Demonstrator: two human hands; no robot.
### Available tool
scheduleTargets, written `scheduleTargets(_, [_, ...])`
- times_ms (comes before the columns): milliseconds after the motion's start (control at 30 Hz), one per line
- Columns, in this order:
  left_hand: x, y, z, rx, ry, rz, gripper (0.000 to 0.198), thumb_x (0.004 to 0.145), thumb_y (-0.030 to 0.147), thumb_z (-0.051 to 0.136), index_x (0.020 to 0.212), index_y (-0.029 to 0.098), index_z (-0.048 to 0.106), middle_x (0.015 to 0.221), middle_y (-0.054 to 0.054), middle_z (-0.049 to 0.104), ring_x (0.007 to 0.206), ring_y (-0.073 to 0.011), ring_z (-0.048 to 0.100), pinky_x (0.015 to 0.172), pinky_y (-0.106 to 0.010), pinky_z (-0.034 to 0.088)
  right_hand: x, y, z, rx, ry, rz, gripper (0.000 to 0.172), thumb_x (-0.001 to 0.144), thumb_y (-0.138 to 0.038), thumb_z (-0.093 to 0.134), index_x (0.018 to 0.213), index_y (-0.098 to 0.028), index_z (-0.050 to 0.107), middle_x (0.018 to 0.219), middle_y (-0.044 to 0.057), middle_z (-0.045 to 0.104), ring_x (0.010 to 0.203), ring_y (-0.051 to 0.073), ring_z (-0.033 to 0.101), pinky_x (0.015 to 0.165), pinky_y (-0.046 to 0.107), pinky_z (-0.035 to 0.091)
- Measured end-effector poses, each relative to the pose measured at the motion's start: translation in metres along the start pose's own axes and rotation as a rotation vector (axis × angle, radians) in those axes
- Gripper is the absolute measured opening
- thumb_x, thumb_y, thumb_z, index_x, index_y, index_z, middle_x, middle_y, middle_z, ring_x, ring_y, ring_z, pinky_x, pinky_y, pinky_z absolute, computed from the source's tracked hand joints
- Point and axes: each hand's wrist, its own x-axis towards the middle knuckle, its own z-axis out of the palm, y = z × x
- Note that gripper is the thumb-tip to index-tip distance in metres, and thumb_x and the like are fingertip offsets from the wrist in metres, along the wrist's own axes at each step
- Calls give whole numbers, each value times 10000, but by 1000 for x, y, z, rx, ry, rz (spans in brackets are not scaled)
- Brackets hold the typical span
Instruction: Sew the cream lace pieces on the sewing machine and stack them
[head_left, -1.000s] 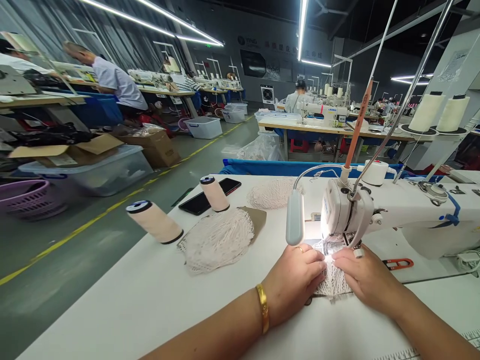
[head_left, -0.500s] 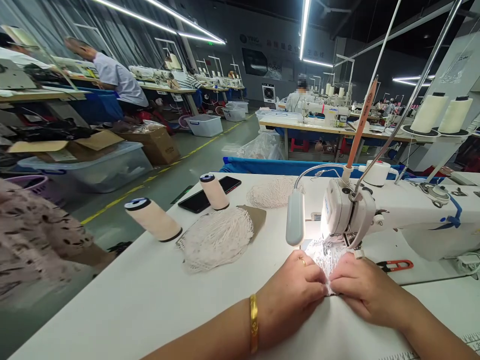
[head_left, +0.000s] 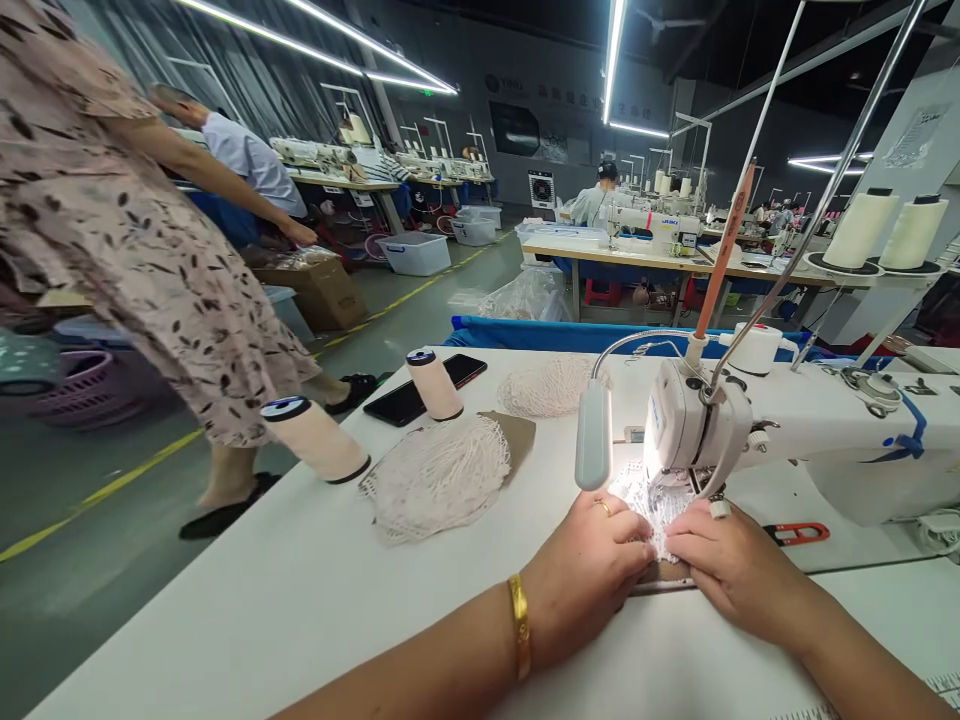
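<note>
Compared with half a second ago, the person in a leaf-patterned outfit (head_left: pixel 150 240), previously just entering at the edge, now stands in much fuller view on the floor, well to the left of the sewing machine (head_left: pixel 679 415). The white lace (head_left: pixel 660 530) lies under the sewing machine's needle area and reaches out on its near side; its near edge has drawn closer to the machine, and a brown patch (head_left: pixel 666 572) now shows just beyond that edge, between the hands. Both hands have shifted slightly towards the sewing machine.

The left hand (head_left: pixel 589 575) rests palm down at the machine's near left, fingers bent inward, with a gold bracelet (head_left: pixel 520 625) at the wrist. The right hand (head_left: pixel 739 565) mirrors it at the near right, knuckles raised. The hands are apart, fingertips on opposite sides of the lace; whether the thumbs pinch it from below, I cannot tell. Left of the sewing machine, another lace piece (head_left: pixel 442 475) lies on the surface (head_left: pixel 420 620), unchanged, beside two thread spools (head_left: pixel 315 440). Orange-handled snips (head_left: pixel 802 532) lie right of the needle area, near the right hand.
</note>
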Motion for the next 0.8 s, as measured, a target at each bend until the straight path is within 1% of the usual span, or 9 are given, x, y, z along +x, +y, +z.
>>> scheduleTargets(67, [0,-2,1,3,7,10,215,963,85,570,992,227,729,1039,-20,772,913,-210,642,867,-419,404,-1,2,2,-9,-9,8,324,942,-4,486,1076,-244,657,980,40,700,905,223,606,822,357,484])
scheduleTargets(133, [-1,-4,2,-8,14,40,241,943,57,563,1022,224,720,1045,-17,772,929,-206,649,891,-415,400,-1,2,2,-10,-13,2,313,958,-15,483,1079,-244,658,955,40,688,889,220,598,792,343,480])
scheduleTargets(267, [-3,-4,2,-12,5,84,278,901,5,558,1024,211,699,1011,2,771,877,-185,636,937,-407,386,-2,3,4,-23,-14,-18,285,985,-45,493,1091,-246,665,952,45,679,907,224,600,767,331,476])
scheduleTargets(367, [-2,-4,1,0,-8,64,269,909,14,557,1032,210,694,1039,4,774,870,-188,638,917,-405,380,-2,4,5,-35,-12,3,307,967,-32,493,1092,-249,671,954,46,682,913,229,603,772,334,480])
scheduleTargets(467, [-1,-5,0,19,-20,37,234,946,45,545,1020,207,697,1052,2,779,888,-199,647,885,-408,377,-2,5,6,-35,-9,35,348,935,-8,488,1101,-248,678,979,49,693,910,231,602,785,340,490])
scheduleTargets(667, [5,-11,-1,41,-70,-21,235,1023,107,495,1015,200,711,1034,-10,780,905,-210,658,863,-412,394,0,6,12,-30,16,121,433,883,13,460,1155,-238,684,1116,65,714,907,231,617,785,352,526])
scheduleTargets(800, [10,-15,-3,40,-101,-70,215,1037,149,504,999,194,711,1060,-18,779,943,-216,678,886,-424,426,3,5,14,-95,70,176,434,875,-16,458,1161,-219,713,1180,105,718,950,265,648,769,375,561])
